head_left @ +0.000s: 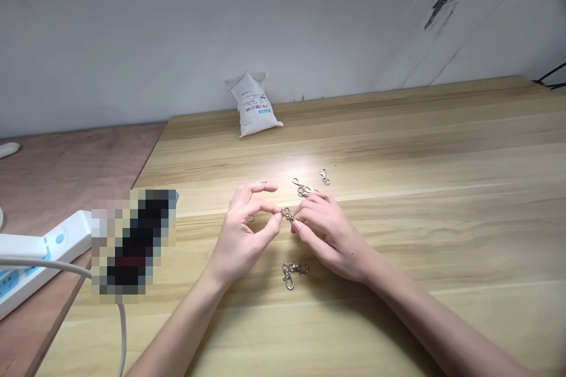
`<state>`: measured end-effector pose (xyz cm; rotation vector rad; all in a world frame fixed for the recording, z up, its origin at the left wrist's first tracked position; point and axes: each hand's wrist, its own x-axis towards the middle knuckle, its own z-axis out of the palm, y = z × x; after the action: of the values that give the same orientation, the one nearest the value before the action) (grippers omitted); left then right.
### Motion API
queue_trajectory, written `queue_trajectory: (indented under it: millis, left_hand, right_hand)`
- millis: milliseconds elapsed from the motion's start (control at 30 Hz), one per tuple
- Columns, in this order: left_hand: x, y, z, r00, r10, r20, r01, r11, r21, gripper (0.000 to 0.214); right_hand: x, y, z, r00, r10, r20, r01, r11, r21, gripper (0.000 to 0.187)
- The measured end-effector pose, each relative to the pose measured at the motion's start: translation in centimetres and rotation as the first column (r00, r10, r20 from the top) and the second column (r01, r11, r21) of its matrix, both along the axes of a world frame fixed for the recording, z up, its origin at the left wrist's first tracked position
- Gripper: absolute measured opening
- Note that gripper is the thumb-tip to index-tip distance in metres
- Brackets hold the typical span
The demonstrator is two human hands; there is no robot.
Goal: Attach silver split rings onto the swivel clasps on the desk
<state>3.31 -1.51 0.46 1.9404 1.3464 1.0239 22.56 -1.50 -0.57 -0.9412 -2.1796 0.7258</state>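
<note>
Between the fingertips of both hands is a small metal swivel clasp with a ring (287,214). My left hand (247,227) pinches the ring end with thumb and index finger, its other fingers raised. My right hand (329,232) grips the clasp end, most of which its fingers hide. Nearer me, two silver clasps (289,277) lie touching on the wooden table (420,200). Just beyond my right hand rests a small cluster of clasps (303,189), partly covered by the fingers. Another clasp (325,177) lies a little farther right. A small ring (251,218) peeks out behind my left hand.
A white plastic packet (256,106) with a printed label stands near the wall (309,23). On the left are a blurred-out dark device (139,241), a white power strip (62,247) and a pale cable (122,330). A reddish-brown board (88,159) adjoins the table.
</note>
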Motion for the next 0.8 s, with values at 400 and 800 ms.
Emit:
queue_trajectory:
  millis: [400,800]
  left_hand:
    - [0.02,-0.38,0.44,0.991,-0.003,-0.136,0.024,0.988,0.152,0.010]
    - [0.44,-0.55,0.37,0.942,0.117,-0.315,0.056,0.869,0.491,0.010]
  right_hand:
    - [0.01,-0.36,0.64,0.983,-0.041,-0.180,-0.023,0.939,-0.344,0.031]
    - [0.20,0.03,0.13,0.888,-0.059,-0.455,-0.257,0.757,-0.601,0.034]
